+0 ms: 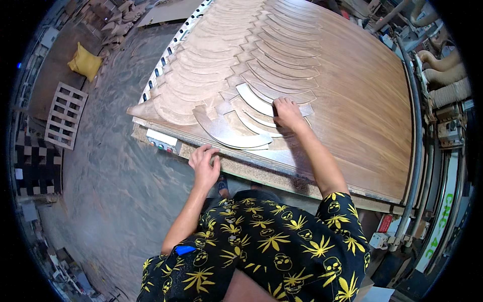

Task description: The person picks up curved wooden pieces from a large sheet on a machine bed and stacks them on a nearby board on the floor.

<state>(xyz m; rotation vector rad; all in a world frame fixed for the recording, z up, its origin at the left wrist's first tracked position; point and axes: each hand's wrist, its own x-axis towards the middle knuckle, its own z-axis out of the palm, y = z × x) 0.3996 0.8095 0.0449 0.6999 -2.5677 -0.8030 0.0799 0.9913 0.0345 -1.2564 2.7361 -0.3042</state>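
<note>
A large wood-grain panel [359, 116] lies before me, cut into rows of curved strips. My right hand [289, 115] is over its near part, fingers closed at the end of a pale curved strip [254, 102], which shows a whiter face than the strips around it. My left hand [205, 163] hovers by the panel's front edge with its fingers apart and slightly bent, holding nothing. Close to it, a loose curved piece [226, 135] rests across the near edge, seemingly on top of another. More cut strips [289, 53] run away in a row toward the far end.
Sawdust [196, 75] covers the left row of cuts. Below the panel's near left corner is a small control box [162, 140] with buttons. Machine pipes [415, 126] and hoses [448, 75] line the right side. A yellow sack [84, 62] and a slatted pallet [65, 116] stand at left.
</note>
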